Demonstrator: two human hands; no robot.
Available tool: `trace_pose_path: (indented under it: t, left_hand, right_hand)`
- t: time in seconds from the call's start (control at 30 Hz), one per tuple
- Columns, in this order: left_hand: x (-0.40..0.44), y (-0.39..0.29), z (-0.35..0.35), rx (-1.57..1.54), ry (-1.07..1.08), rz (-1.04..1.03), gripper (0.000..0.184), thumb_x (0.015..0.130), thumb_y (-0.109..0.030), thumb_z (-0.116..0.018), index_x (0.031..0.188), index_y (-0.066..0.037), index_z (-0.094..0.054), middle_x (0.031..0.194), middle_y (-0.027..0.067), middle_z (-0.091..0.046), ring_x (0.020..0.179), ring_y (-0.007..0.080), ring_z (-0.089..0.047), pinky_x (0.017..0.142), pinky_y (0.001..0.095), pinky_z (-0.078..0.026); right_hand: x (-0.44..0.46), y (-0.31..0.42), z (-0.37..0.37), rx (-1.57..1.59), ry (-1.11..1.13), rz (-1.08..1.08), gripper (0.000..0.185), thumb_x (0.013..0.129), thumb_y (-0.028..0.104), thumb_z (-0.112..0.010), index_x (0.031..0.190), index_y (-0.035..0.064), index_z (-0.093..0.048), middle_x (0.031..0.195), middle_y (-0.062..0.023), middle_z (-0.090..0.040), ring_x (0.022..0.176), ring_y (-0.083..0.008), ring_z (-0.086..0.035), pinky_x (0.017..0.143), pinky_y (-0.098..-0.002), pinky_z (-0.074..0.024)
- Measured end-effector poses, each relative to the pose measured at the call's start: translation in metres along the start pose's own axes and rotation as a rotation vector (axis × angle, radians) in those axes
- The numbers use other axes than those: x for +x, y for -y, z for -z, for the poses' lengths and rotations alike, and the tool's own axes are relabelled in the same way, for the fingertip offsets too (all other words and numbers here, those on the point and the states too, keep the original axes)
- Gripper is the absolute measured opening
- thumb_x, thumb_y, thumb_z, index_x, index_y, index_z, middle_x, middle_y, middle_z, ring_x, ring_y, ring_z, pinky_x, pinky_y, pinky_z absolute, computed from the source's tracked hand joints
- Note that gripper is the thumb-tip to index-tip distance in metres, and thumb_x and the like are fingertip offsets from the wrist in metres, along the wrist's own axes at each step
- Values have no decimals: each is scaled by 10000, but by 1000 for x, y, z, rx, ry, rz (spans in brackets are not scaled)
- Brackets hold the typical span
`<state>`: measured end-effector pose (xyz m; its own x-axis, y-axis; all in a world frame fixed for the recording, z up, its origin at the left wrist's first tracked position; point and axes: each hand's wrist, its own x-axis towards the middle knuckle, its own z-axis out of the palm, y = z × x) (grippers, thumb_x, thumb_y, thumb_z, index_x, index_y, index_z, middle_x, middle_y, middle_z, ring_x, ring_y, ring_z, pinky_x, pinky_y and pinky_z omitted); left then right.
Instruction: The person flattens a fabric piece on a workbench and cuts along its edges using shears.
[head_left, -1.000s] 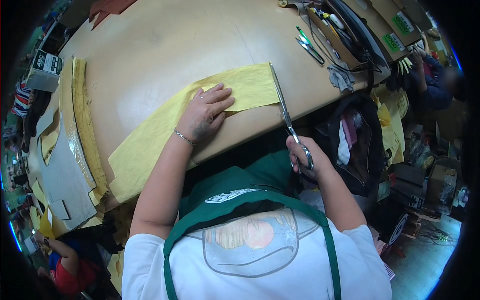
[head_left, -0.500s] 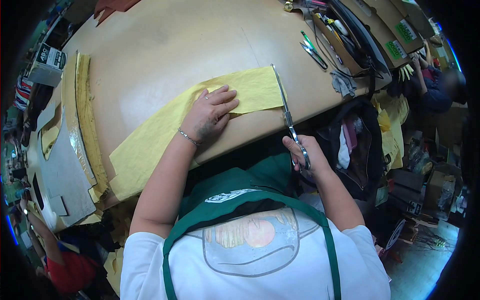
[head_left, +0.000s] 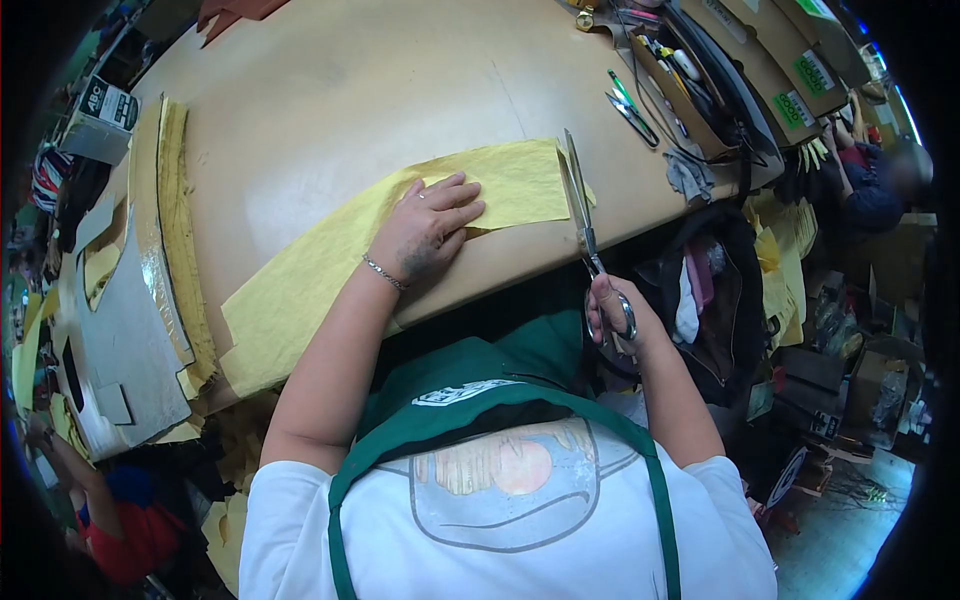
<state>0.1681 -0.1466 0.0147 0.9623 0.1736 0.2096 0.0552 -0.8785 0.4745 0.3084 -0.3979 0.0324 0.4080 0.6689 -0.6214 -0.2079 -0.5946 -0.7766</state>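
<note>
A long piece of yellow sheet material (head_left: 310, 260) lies along the table's near edge, its straight end to the right. My left hand (head_left: 430, 225) rests flat on it, fingers spread and pointing right. In my right hand (head_left: 625, 312) I grip a pair of metal scissors (head_left: 584, 225) by the handles. Their blades stand slightly apart at the sheet's right end and point away from me. A narrow yellow sliver shows just right of the blades.
Stacked yellow and grey panels (head_left: 170, 250) lie at the left. At the upper right are thread snips (head_left: 630, 118), a box of pens (head_left: 665, 75), a grey cloth (head_left: 688, 175) and cardboard boxes (head_left: 770, 70). An open black bag (head_left: 725, 310) is right of my right hand. Other people work at both sides.
The scissors and my right hand have shifted a little to the right, and the blades have parted more. At the sheet's right end, a sliver now shows beyond them. My left hand stays on the sheet.
</note>
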Motion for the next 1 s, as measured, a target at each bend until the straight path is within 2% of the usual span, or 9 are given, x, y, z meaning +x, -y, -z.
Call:
trace_pose_path:
  t: [0.17,0.27,0.5,0.6,0.8,1.0]
  left_hand:
    - [1,0,0,-12,11,3,318,740,-78,-543,1053,-134,-570,1199,40,-486,1188,230,-388,967,500,-281]
    - [1,1,-1,36,-24,-31,289,738,-110,-559,1026,-126,-574,1173,44,-496,1170,220,-409,930,513,-329]
    - [1,0,0,11,-24,-17,293,736,-99,-556,1027,-127,-577,1177,43,-498,1172,225,-407,944,506,-314]
    - [1,-1,0,-14,-8,9,312,735,-80,-552,1042,-130,-578,1187,44,-498,1180,235,-399,966,495,-285]
    - [1,-2,0,-22,-15,2,308,733,-84,-557,1037,-125,-582,1180,46,-504,1173,237,-408,964,495,-288]
    - [1,-1,0,-21,-14,5,308,730,-77,-554,1032,-123,-585,1178,49,-505,1174,238,-407,961,497,-291]
  right_hand:
    - [-5,3,4,-78,-16,-14,631,678,694,-478,691,63,-459,526,-2,-443,426,-81,-451,411,-216,-363]
    - [-10,9,4,-112,-7,-16,582,725,646,-477,676,68,-427,535,-16,-449,413,-90,-444,391,-205,-365]
    - [12,21,5,-138,-47,-12,613,690,683,-477,604,79,-421,477,-5,-432,358,-88,-447,342,-209,-333]
    - [18,24,6,-113,-37,-28,672,640,700,-514,635,30,-472,484,-13,-433,363,-80,-450,344,-208,-369]
    - [19,24,1,-107,-83,-45,685,623,709,-518,624,26,-474,475,-9,-429,354,-80,-445,332,-206,-363]
    - [19,24,-1,-138,-105,-53,643,655,666,-537,625,28,-470,467,-1,-420,355,-76,-441,328,-204,-351]
